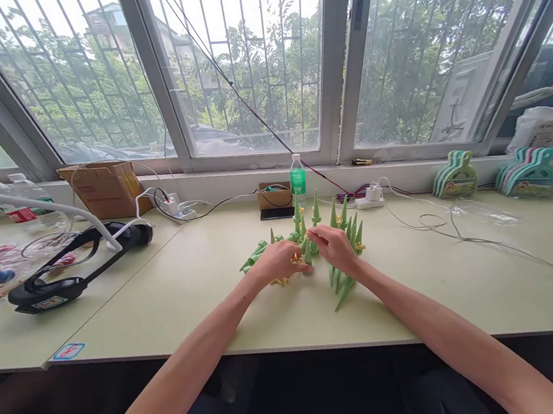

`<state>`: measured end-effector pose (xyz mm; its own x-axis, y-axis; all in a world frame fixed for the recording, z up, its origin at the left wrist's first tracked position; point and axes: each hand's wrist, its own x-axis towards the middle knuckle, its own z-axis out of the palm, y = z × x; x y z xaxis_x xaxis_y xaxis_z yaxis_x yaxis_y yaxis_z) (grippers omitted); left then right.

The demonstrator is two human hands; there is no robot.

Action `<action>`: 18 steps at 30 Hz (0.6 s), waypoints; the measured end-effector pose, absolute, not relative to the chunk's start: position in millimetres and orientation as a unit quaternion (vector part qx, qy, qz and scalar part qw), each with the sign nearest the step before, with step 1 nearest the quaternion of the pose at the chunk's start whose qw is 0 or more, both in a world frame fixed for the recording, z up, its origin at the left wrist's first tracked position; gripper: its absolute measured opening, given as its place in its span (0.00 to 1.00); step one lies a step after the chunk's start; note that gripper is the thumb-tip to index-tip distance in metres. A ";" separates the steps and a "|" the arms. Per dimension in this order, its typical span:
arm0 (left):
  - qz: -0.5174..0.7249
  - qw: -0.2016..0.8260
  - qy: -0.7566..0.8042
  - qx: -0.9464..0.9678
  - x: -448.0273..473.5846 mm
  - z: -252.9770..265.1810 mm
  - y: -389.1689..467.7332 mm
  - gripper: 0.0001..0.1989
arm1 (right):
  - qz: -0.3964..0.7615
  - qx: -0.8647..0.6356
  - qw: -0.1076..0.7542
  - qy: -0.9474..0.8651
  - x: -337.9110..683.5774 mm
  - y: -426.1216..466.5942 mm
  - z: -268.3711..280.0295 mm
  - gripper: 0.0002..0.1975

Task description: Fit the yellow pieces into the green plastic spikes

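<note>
My left hand (pixel 278 262) is closed at the base of a small green cone (pixel 307 257), which points upward just above the desk. Fingertips of my right hand (pixel 334 247) are pinched together near that cone's tip; whatever they hold is too small to make out. Several more green cones (pixel 344 290) lie or stand to the right of my hands, some with small yellow pieces on them. Behind my hands another cone (pixel 316 209) stands upright. Pale green tube-like parts (pixel 252 257) lie left of my left hand, and small yellow pieces (pixel 280 281) lie beneath it.
A green-labelled bottle (pixel 297 176), a small cardboard box (pixel 275 197) and a power strip (pixel 369 197) sit along the windowsill. Cables (pixel 455 229) run over the right side. At left are a black headset (pixel 81 278) and a larger box (pixel 106 191). Stacked plastic pieces (pixel 527 175) stand at right.
</note>
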<state>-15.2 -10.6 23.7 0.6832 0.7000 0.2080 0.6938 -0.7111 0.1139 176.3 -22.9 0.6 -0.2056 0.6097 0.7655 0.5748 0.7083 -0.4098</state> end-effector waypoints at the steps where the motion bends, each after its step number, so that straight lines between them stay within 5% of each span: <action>1: 0.119 0.013 0.380 0.917 -15.1 23.8 -10.7 0.20 | 0.019 -0.382 0.501 -0.777 176.5 -22.4 0.3 0.13; 18: 0.104 0.007 0.389 0.916 -14.3 20.1 -8.1 0.23 | -0.011 -0.386 0.501 -0.775 177.3 -15.0 -5.8 0.15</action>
<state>-14.3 -8.1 20.1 0.6764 0.7131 0.1843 0.7101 -0.6978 0.0937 177.3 -15.0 -5.8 -0.2000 0.5873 0.7843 0.6097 0.7012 -0.3696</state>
